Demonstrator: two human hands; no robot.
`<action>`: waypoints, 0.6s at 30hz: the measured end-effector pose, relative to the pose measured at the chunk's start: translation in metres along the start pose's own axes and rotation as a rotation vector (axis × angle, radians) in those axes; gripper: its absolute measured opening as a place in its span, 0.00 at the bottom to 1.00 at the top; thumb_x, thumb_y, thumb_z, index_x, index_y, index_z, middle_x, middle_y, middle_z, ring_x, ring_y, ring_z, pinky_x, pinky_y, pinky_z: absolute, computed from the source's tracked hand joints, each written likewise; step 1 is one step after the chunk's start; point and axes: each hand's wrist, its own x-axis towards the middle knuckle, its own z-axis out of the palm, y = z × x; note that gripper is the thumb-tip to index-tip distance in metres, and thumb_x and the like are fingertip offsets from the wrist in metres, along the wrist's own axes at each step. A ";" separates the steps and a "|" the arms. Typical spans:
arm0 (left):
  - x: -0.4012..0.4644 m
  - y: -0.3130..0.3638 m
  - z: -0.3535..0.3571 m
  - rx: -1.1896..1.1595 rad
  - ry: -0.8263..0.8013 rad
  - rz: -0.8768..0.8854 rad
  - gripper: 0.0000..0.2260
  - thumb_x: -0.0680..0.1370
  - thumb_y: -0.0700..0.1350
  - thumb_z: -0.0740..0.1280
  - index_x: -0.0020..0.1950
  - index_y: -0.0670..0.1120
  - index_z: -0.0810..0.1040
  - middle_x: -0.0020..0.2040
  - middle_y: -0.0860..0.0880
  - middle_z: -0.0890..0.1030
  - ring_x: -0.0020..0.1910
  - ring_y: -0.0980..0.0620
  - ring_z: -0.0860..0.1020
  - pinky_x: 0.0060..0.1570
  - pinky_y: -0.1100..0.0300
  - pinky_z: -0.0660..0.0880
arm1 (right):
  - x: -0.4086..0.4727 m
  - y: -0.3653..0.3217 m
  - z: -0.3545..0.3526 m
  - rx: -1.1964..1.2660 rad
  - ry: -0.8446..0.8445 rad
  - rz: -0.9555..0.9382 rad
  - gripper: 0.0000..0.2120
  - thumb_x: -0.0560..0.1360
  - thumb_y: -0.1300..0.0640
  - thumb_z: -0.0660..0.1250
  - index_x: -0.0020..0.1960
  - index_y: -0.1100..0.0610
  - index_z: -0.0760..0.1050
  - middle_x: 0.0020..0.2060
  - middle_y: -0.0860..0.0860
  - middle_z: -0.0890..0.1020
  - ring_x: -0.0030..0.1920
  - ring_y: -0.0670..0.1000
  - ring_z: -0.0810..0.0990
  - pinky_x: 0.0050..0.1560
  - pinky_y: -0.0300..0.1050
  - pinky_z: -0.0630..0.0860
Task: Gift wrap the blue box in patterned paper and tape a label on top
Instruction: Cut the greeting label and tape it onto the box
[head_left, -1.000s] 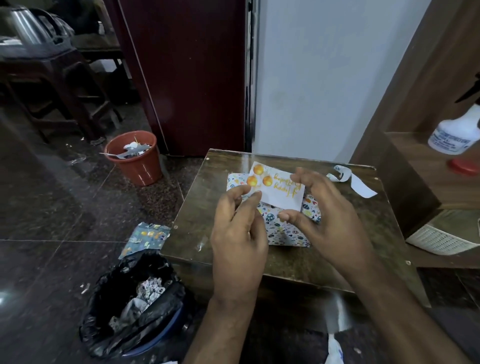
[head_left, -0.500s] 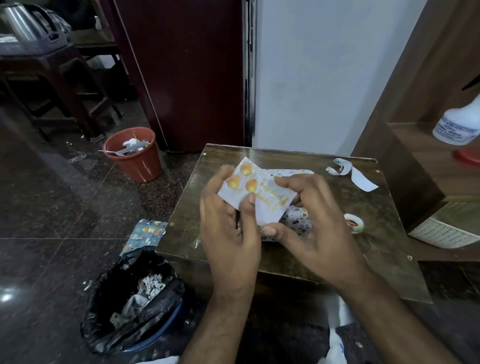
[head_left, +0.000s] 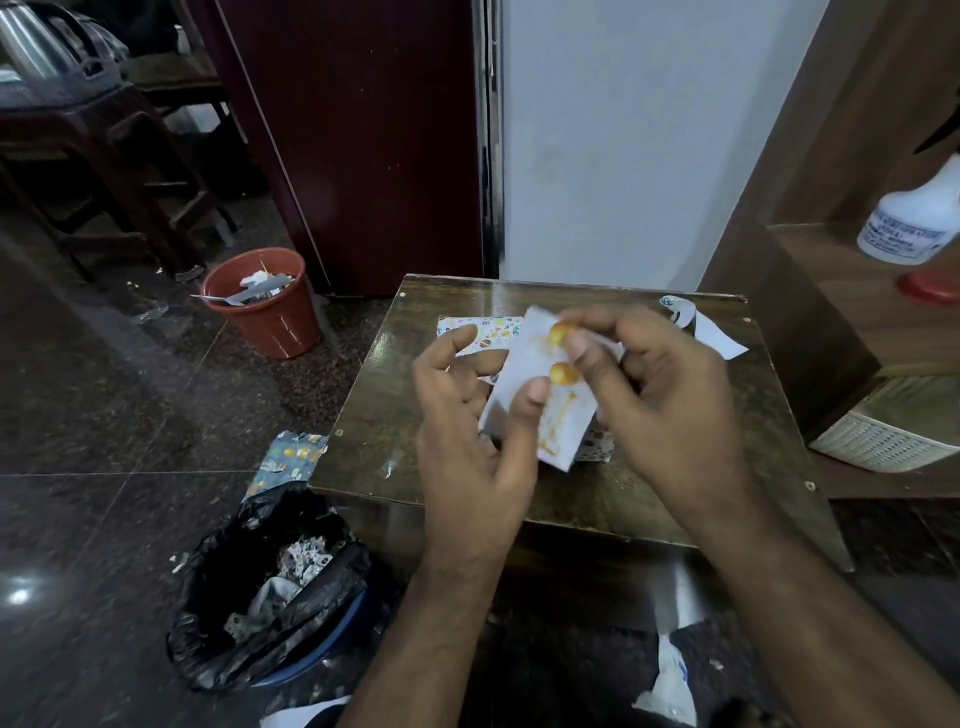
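Above the small wooden table (head_left: 447, 467), both hands hold the white label (head_left: 524, 395) upright over the wrapped box (head_left: 480, 332). The left hand (head_left: 467, 441) pinches its near edge with the thumb; the right hand (head_left: 660, 395) grips its far end by the orange dots. The box lies on the table, mostly hidden behind the label and hands. No tape is visible on the label, so it could slip or land crooked. A pinch that tight may crease the paper, and blur hides whether it is bent.
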 end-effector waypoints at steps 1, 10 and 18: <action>0.001 -0.002 -0.001 0.002 0.001 -0.011 0.25 0.78 0.40 0.75 0.68 0.55 0.67 0.56 0.53 0.82 0.53 0.53 0.84 0.51 0.55 0.82 | 0.001 0.000 0.000 0.083 0.070 0.067 0.07 0.81 0.58 0.71 0.57 0.49 0.81 0.45 0.47 0.85 0.35 0.50 0.84 0.34 0.44 0.78; 0.001 -0.012 -0.001 0.208 -0.037 0.083 0.30 0.74 0.45 0.78 0.74 0.44 0.73 0.69 0.49 0.72 0.71 0.60 0.72 0.62 0.64 0.75 | -0.003 0.003 0.001 0.089 0.111 0.143 0.12 0.81 0.64 0.66 0.58 0.50 0.78 0.43 0.46 0.79 0.33 0.49 0.85 0.31 0.47 0.80; 0.003 -0.018 -0.002 0.154 -0.023 0.057 0.36 0.77 0.51 0.76 0.81 0.49 0.64 0.81 0.48 0.64 0.79 0.53 0.66 0.70 0.52 0.75 | -0.003 0.017 -0.002 -0.078 0.065 0.034 0.14 0.80 0.55 0.72 0.66 0.51 0.81 0.51 0.47 0.80 0.50 0.47 0.82 0.46 0.46 0.78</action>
